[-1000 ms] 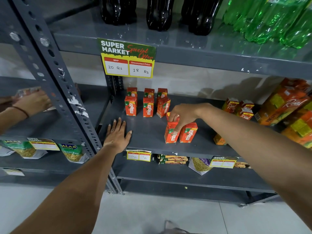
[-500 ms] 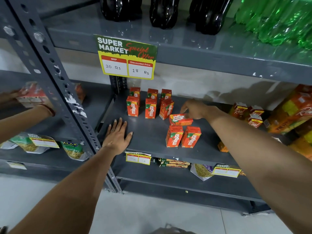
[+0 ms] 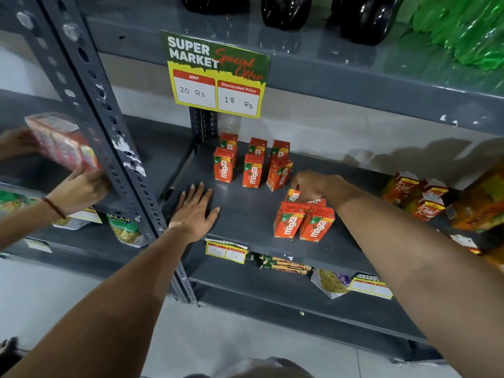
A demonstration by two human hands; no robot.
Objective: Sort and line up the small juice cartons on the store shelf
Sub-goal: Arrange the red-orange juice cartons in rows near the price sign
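Small orange Maaza juice cartons stand on the grey middle shelf [image 3: 245, 214]. Several stand in two rows at the back left, the front row [image 3: 252, 171] facing me. Two more cartons [image 3: 302, 222] stand side by side near the shelf's front. Behind that pair lies another carton [image 3: 294, 195], and my right hand [image 3: 309, 185] is closed on it. My left hand [image 3: 195, 211] rests flat on the shelf at the left, fingers spread, holding nothing.
Real juice cartons [image 3: 425, 199] and large orange packs [image 3: 480, 208] crowd the shelf's right end. A price sign [image 3: 216, 75] hangs from the upper shelf, which holds dark and green bottles. Another person's hand [image 3: 79, 189] holds a packet [image 3: 62, 143] at the left rack.
My right hand left the front pair, reached behind it and took hold of the carton lying there. The other person's hands lifted a packet at the left. My left hand stayed put.
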